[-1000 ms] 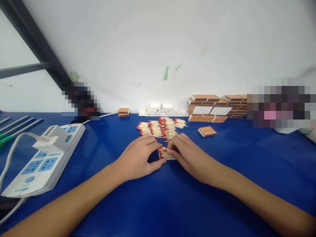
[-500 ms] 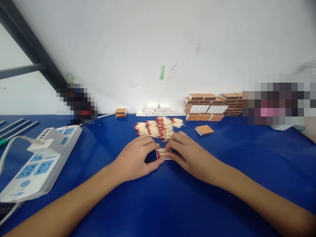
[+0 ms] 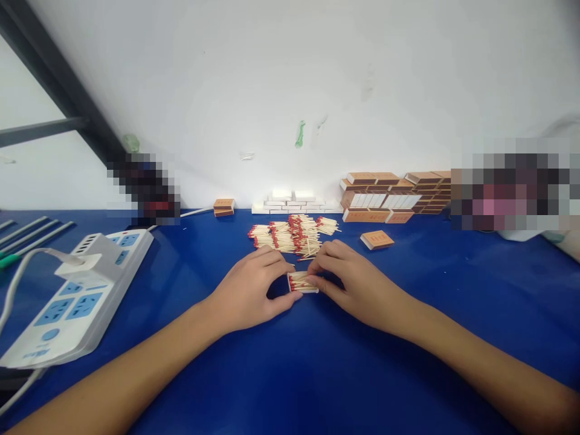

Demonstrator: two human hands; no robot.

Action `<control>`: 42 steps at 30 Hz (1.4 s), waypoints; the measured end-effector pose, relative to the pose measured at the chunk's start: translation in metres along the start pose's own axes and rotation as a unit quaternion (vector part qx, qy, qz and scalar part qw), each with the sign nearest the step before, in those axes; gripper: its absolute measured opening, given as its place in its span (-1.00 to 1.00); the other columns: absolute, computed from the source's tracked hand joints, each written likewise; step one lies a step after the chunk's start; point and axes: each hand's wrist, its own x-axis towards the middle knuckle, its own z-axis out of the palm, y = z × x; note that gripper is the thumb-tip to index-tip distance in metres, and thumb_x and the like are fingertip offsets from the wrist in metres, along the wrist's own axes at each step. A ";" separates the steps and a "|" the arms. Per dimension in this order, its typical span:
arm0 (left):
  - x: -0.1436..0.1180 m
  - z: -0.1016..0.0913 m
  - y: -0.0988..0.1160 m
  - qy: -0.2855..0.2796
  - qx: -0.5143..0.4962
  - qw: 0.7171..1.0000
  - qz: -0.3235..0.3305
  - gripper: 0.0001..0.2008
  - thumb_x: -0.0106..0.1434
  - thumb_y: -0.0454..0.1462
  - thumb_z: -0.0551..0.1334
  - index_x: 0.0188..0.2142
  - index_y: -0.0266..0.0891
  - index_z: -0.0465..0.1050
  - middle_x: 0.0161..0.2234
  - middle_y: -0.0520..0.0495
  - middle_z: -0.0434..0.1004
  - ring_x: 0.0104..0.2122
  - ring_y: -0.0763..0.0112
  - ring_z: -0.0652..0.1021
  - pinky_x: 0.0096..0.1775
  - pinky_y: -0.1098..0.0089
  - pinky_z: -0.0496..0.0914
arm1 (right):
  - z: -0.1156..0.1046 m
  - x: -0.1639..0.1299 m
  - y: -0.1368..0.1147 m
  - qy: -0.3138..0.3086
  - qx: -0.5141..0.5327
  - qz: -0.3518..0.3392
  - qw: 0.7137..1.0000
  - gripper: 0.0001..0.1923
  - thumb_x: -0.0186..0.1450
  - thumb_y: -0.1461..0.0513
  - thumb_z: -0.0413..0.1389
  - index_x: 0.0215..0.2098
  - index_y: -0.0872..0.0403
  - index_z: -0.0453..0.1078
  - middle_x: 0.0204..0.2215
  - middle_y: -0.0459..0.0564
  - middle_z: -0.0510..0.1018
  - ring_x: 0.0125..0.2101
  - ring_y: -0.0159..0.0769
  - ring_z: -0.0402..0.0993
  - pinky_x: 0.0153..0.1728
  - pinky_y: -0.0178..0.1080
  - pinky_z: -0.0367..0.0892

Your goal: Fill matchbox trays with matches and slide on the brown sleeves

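in the head view we have both hands down on the blue table, meeting just below the middle of the frame. between them lies a small white tray of matches, red heads showing at its left end. our left hand comes in from 7 o'clock with fingers curled, thumb and fingertips pinching the tray's left end. our right hand comes in from 4 o'clock, fingers likewise curled onto the tray's right end and partly covering it. at 12 o'clock from the tray, just beyond our fingertips, is a loose pile of matches. behind the pile, against the wall, sits a low row of white trays. at 1 o'clock stand stacked brown matchboxes, with one single brown box lying near our right hand. a white power strip with a plugged charger lies at 9 o'clock, well apart.
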 end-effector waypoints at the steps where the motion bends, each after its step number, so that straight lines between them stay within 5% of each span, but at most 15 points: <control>1: 0.000 0.000 0.000 0.001 0.000 1.000 0.000 -0.76 0.37 -0.14 0.35 -0.09 -0.25 0.55 -0.16 -0.12 0.63 -0.11 0.15 0.57 -0.03 0.13 0.50 | -0.001 0.000 0.000 -0.001 -0.001 0.004 1.000 -0.93 0.47 0.28 0.16 -0.21 0.06 0.46 -0.23 0.02 0.50 -0.15 -0.16 0.40 -0.13 -0.13 0.35; 12: 0.000 -0.001 0.001 0.008 -0.003 1.000 0.002 -0.76 0.36 -0.14 0.36 -0.09 -0.24 0.56 -0.19 -0.11 0.63 -0.13 0.16 0.57 -0.05 0.14 0.50 | 0.002 -0.001 -0.004 -0.024 0.038 0.049 0.998 -0.87 0.50 0.27 0.12 -0.26 0.05 0.39 -0.29 -0.04 0.47 -0.32 -0.29 0.40 -0.32 -0.24 0.29; 30: 0.000 0.000 0.001 0.009 -0.004 1.000 0.003 -0.75 0.36 -0.13 0.36 -0.09 -0.26 0.56 -0.20 -0.12 0.63 -0.14 0.17 0.57 -0.05 0.14 0.50 | -0.002 0.000 0.000 -0.057 0.047 0.050 0.996 -0.86 0.50 0.26 0.12 -0.26 0.05 0.42 -0.30 -0.06 0.48 -0.34 -0.31 0.42 -0.32 -0.27 0.29; 37: 0.000 -0.001 0.002 -0.004 -0.005 1.000 0.002 -0.77 0.36 -0.15 0.36 -0.11 -0.25 0.57 -0.21 -0.10 0.62 -0.14 0.18 0.56 -0.06 0.15 0.50 | 0.008 0.001 -0.001 0.000 0.045 0.044 0.998 -0.85 0.53 0.25 0.06 -0.23 0.04 0.38 -0.27 -0.03 0.49 -0.34 -0.31 0.43 -0.34 -0.26 0.31; 42: 0.001 -0.001 0.003 -0.008 0.000 1.000 -0.002 -0.75 0.36 -0.13 0.35 -0.08 -0.24 0.57 -0.17 -0.12 0.63 -0.11 0.16 0.57 -0.01 0.12 0.50 | 0.005 0.008 0.023 0.050 -0.010 0.025 0.998 -0.88 0.49 0.23 0.12 -0.04 0.03 0.45 -0.15 0.05 0.49 -0.15 -0.17 0.49 -0.12 -0.13 0.41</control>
